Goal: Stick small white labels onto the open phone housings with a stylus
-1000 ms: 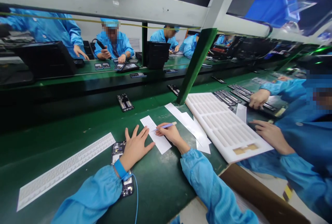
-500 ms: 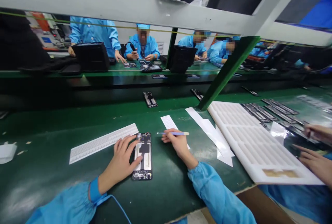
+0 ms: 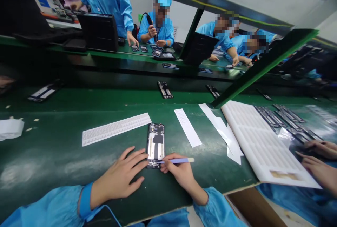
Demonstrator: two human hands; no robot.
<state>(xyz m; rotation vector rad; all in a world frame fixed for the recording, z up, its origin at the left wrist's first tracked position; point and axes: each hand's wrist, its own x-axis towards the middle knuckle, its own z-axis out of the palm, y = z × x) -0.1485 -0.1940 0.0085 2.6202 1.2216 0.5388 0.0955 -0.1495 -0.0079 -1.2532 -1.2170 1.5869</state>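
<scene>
An opened phone frame [image 3: 156, 145] lies on the green bench straight ahead of me. My left hand [image 3: 121, 177] rests flat beside it with fingers spread, fingertips touching its lower left edge. My right hand [image 3: 181, 172] pinches a thin blue tweezer-like tool [image 3: 176, 161], whose tip sits on the phone's bottom end. A short white sticker strip [image 3: 187, 127] lies to the right of the phone. A longer white strip [image 3: 116, 128] lies to its left.
A white foam tray [image 3: 260, 146] sits at right, beside a co-worker's hands [image 3: 317, 158] and rows of dark phone parts [image 3: 286, 118]. More phone frames [image 3: 165, 89] ride the belt behind. Workers in blue sit across the bench. A green post [image 3: 263, 66] slants at right.
My right hand has come from the short sticker strip down to the phone's bottom end with the tool. My left hand slid lower beside the phone. The view tilted left and down.
</scene>
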